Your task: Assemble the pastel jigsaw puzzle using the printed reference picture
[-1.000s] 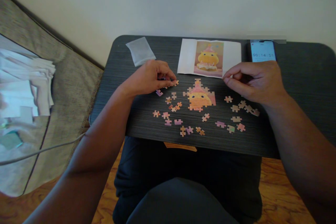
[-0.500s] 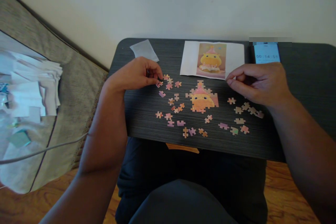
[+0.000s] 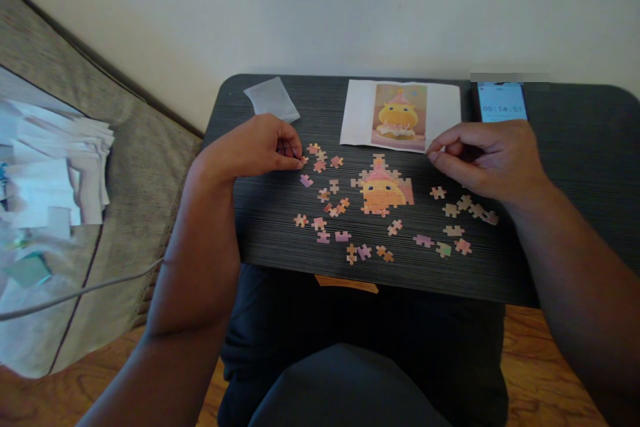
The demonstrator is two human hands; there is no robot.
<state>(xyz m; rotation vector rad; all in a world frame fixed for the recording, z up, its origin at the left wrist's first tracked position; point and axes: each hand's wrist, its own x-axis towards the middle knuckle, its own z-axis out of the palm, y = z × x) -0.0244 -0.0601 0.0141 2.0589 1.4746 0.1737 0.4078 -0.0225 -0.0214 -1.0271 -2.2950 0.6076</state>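
On the dark tabletop, a partly joined jigsaw puzzle (image 3: pixel 383 190) shows a yellow face with a pink hat. My left hand (image 3: pixel 267 147) is closed, thumb and fingers pinched at a small puzzle piece (image 3: pixel 304 161) on the left of the table. Several loose pieces (image 3: pixel 320 165) lie just right of those fingertips. My right hand (image 3: pixel 487 157) is closed in a pinch by the lower right corner of the printed picture sheet (image 3: pixel 445 110). Whatever its fingertips hold, if anything, is too small to make out.
More loose pieces (image 3: pixel 451 211) are scattered below my right hand and along the table's (image 3: pixel 280 243) front. A clear plastic bag (image 3: pixel 274 100) lies at the back left, a phone (image 3: pixel 503 103) at the back right. Papers (image 3: pixel 47 187) and a cable (image 3: pixel 100 285) are at far left.
My left fingers have closed in over the small piece, which now shows less. My right hand keeps its pinch. The whole view has shifted slightly.
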